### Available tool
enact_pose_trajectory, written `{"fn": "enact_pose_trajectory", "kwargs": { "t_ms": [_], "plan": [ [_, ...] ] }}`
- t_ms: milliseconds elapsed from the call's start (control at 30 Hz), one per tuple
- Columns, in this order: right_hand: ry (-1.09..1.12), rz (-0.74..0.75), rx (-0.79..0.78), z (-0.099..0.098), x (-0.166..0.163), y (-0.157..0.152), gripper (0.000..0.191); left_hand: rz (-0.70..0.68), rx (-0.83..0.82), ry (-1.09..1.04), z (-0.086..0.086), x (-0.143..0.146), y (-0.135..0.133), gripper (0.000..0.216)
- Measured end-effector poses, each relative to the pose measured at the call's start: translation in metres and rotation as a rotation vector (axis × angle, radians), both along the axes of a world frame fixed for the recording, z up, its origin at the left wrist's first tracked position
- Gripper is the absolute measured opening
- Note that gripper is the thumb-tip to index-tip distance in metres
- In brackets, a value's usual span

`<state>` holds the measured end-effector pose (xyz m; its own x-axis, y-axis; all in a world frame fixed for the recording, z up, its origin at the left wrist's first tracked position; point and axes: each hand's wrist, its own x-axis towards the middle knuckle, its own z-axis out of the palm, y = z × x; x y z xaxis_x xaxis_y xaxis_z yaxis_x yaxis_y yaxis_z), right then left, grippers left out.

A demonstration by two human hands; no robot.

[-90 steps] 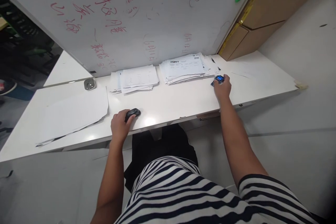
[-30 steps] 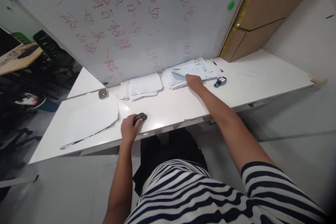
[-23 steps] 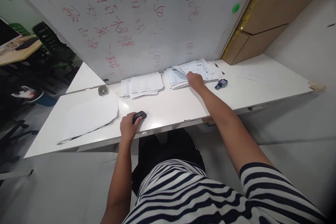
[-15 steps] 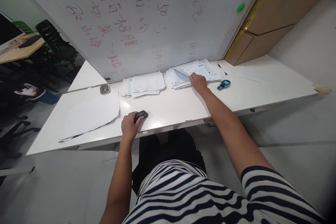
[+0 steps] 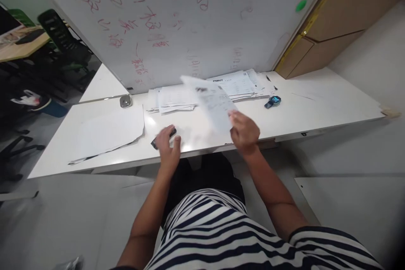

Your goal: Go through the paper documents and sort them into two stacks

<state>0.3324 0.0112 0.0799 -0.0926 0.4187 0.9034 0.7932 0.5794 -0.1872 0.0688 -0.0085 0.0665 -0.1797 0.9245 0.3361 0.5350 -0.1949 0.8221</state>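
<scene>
A: State of the hands?

B: Well apart from each other. The right hand point(image 5: 245, 130) grips a thin white printed paper sheet point(image 5: 209, 99) at its near right edge. The left hand point(image 5: 169, 141) is spread, thumb clear of the fingers, over a small black rounded computer mouse point(image 5: 155, 143); whether it touches, cannot tell.

A: Position of the sheet?

B: Raised over the glossy white tabletop point(image 5: 332, 101), blurred. From the right hand it extends away and leftward; from the left hand it lies away and to the right, not touching. Long axis appears to run far left to near right, ending at the right hand, the nearer of the two.

A: Farther out?

B: Behind the sheet, partly covered by it, a left stack of white papers point(image 5: 175, 95) and a right stack of white printed papers point(image 5: 232, 83). Right of these, a dark blue watch-like device with a lit screen point(image 5: 272, 101). At the back, a whiteboard with red handwriting point(image 5: 218, 29) stands upright.
</scene>
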Motion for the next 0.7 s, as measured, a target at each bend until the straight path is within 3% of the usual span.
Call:
{"fn": "enact_pose_trajectory", "kwargs": {
  "t_ms": [67, 133, 267, 367, 433, 533, 567, 633, 700],
  "plan": [
    [-0.111, 0.097, -0.002, -0.016, -0.018, -0.028, 0.022, -0.258, -0.102, -0.436, 0.012, 0.016, -0.013, 0.078],
    [-0.176, 0.166, -0.041, -0.034, -0.032, -0.047, 0.023, -0.408, -0.237, -0.700, 0.018, 0.027, -0.023, 0.080],
    [-0.290, 0.220, -0.241, -0.061, -0.040, -0.070, 0.034, -0.333, -0.418, -0.857, 0.009, 0.032, -0.034, 0.058],
    [-0.339, 0.253, -0.385, -0.067, -0.033, -0.073, 0.070, -0.346, -0.483, -0.770, -0.002, 0.025, -0.034, 0.046],
    [-0.193, 0.194, -0.390, -0.060, -0.023, -0.067, 0.096, -0.442, -0.481, -0.646, 0.002, 0.018, -0.030, 0.039],
    [0.231, 0.009, -0.411, -0.033, -0.002, -0.049, 0.111, -0.607, -0.395, -0.456, 0.026, 0.012, -0.022, 0.031],
    [0.354, 0.004, -0.459, -0.021, 0.004, -0.043, 0.110, -0.664, -0.347, -0.402, 0.036, 0.011, -0.018, 0.029],
    [0.504, 0.140, -0.592, 0.000, 0.015, -0.033, 0.096, -0.731, -0.232, -0.341, 0.053, 0.012, -0.010, 0.027],
    [0.596, 0.266, -0.673, 0.011, 0.018, -0.028, 0.073, -0.686, -0.144, -0.323, 0.058, 0.014, -0.001, 0.029]
  ]
}}
